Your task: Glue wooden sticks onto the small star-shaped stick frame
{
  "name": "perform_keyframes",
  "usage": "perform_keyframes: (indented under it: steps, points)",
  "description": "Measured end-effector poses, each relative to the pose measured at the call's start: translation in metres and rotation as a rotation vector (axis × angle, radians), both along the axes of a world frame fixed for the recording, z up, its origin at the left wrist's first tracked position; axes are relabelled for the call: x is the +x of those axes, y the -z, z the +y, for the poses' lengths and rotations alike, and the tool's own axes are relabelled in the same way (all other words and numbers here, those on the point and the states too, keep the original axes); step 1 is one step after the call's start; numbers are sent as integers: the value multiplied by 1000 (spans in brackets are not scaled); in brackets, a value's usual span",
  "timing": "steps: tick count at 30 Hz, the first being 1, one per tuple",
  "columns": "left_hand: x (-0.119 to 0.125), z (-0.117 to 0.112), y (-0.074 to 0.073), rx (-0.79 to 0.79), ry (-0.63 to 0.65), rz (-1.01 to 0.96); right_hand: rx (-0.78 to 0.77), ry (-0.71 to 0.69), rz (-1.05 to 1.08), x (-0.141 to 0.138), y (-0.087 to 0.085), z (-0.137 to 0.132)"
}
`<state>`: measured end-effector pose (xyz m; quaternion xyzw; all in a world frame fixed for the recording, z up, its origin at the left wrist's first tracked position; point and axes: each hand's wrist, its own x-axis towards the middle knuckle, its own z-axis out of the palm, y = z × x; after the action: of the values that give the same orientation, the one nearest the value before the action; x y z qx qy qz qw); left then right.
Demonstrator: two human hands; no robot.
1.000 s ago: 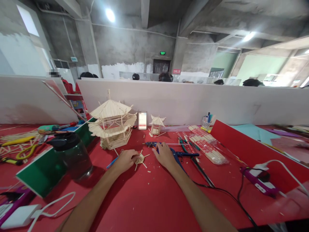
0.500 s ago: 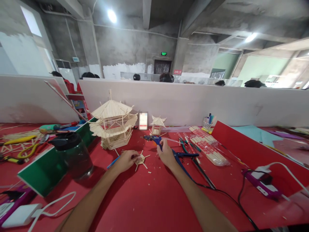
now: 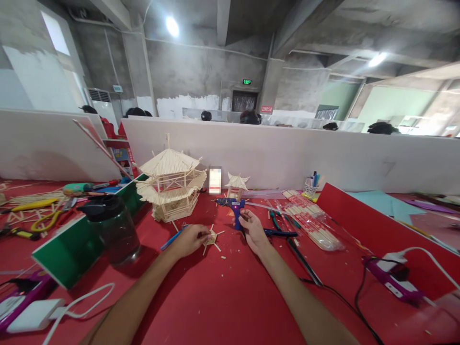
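Note:
My right hand (image 3: 253, 229) is wrapped round the handle of a blue hot glue gun (image 3: 235, 207), raised off the table with its nozzle pointing left. A clear glue stick (image 3: 257, 205) sticks out of its back. My left hand (image 3: 194, 238) pinches the edge of a small frame of thin wooden sticks (image 3: 213, 237), which lies on the red table with several sticks radiating outward. Behind the gun stands a small stick pavilion (image 3: 237, 184). A larger two-tiered stick pavilion (image 3: 172, 179) stands behind my left hand, and a blue pen (image 3: 174, 238) lies beside that hand.
Bagged wooden sticks (image 3: 316, 225) and pliers (image 3: 280, 233) lie at right. A dark bottle (image 3: 113, 235) stands left by a green board (image 3: 61, 256). Power strips (image 3: 395, 282) with cables flank the red table (image 3: 223, 306). A white partition (image 3: 280, 153) runs along the back.
My right hand has turned the glue gun more upright, so its handle and body now show clearly. My left hand stays at the stick frame. The view has shifted slightly.

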<state>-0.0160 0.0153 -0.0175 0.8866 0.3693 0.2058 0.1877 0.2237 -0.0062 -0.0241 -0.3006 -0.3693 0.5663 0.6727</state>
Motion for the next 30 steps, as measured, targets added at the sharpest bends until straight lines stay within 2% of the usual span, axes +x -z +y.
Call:
perform_keyframes:
  steps: [5,9,12,15,19,22,25,30]
  points:
    - [1,-2,-1,-62,20,-44,-47,12,5,-1,-5,-3]
    - [2,0,1,-87,-13,-76,-110,-12,-98,-5,-8,-7]
    - [3,2,2,-96,-40,-99,-102,-25,-183,-5,-11,-11]
    - [3,2,2,-116,-47,-123,-59,-53,-404,2,-17,-18]
    - [1,3,2,-80,-55,-111,64,-59,-903,14,-26,-29]
    - [-1,4,1,-34,-101,-47,183,-179,-1176,14,-30,-36]
    - [-2,3,-1,8,-123,20,228,-233,-1285,7,-31,-40]
    - [2,0,-3,71,-124,45,281,-272,-1338,0,-31,-41]
